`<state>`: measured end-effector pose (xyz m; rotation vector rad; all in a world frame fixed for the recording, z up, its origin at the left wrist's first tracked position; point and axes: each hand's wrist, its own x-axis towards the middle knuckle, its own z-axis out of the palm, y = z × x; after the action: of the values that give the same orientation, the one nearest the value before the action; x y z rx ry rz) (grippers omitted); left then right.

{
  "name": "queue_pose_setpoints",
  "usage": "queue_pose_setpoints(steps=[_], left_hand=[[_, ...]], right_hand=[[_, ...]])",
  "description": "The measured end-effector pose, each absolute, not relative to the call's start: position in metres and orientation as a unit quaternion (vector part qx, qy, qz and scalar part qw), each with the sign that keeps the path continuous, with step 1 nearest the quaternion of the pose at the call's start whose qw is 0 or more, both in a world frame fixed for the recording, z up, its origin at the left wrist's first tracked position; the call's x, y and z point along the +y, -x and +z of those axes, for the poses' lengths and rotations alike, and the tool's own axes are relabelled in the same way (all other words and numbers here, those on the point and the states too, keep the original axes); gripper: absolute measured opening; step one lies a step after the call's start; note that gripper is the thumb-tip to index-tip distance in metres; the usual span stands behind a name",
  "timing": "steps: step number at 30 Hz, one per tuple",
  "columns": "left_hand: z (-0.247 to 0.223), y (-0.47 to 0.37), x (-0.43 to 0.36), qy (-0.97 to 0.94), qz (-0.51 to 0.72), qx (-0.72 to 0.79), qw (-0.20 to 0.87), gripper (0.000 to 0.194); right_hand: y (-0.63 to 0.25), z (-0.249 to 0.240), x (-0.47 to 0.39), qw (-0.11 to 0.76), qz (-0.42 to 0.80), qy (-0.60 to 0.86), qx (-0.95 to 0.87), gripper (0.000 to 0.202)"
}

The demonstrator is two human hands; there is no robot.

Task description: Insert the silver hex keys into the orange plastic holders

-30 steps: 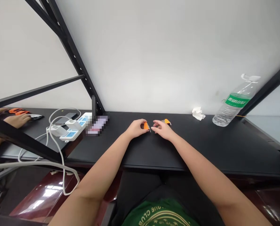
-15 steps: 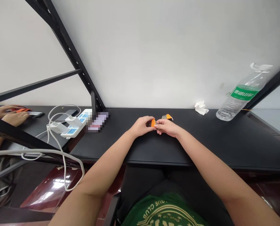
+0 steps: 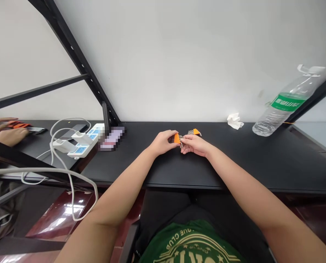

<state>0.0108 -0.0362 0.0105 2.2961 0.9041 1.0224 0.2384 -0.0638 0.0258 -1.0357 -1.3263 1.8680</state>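
Observation:
Between thumb and fingers, my left hand [image 3: 164,143] grips an orange holder [image 3: 177,138] with several metal keys through it. My right hand [image 3: 195,144] is closed at the right side of that holder, its fingertips on the ends of the metal keys; a short key end shows below the fingers. Just behind my right hand, a second orange holder [image 3: 196,131] with metal keys lies on the black table [image 3: 234,160].
A crumpled tissue [image 3: 234,121] and a large plastic bottle [image 3: 279,104] stand at the right. Leftward are a blurred-out flat item [image 3: 112,138], a power strip [image 3: 87,142] with white cables, a black metal frame [image 3: 83,65] and another person's hands [image 3: 11,135].
The view has shifted slightly. My right fingers have moved a little lower around the key ends, and more of the held holder and its keys shows.

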Motion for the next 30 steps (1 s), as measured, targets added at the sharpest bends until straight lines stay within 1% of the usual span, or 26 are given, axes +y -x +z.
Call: queue_pose_setpoints(steps=[2, 5, 10, 15, 21, 27, 30], left_hand=[[0.010, -0.011, -0.036, -0.835, 0.373, 0.331, 0.232, 0.047], [0.010, -0.012, -0.037, -0.837, 0.365, 0.332, 0.236, 0.047], [0.012, -0.014, -0.039, -0.837, 0.365, 0.320, 0.252, 0.042], [0.015, -0.015, -0.040, -0.835, 0.364, 0.332, 0.244, 0.038], [0.017, -0.016, -0.041, -0.817, 0.388, 0.332, 0.268, 0.035], [0.016, -0.016, -0.041, -0.812, 0.380, 0.343, 0.282, 0.042], [0.020, -0.018, -0.043, -0.811, 0.378, 0.339, 0.291, 0.036]], right_hand=[[-0.239, 0.027, -0.063, 0.303, 0.715, 0.395, -0.491, 0.034], [-0.239, 0.027, -0.062, 0.300, 0.728, 0.396, -0.473, 0.041], [-0.234, 0.028, -0.065, 0.330, 0.719, 0.374, -0.484, 0.038], [-0.230, 0.027, -0.068, 0.349, 0.710, 0.385, -0.475, 0.041], [-0.228, 0.027, -0.068, 0.388, 0.709, 0.369, -0.459, 0.044], [-0.225, 0.023, -0.068, 0.377, 0.654, 0.420, -0.504, 0.052], [-0.222, 0.020, -0.067, 0.401, 0.620, 0.424, -0.524, 0.052]])
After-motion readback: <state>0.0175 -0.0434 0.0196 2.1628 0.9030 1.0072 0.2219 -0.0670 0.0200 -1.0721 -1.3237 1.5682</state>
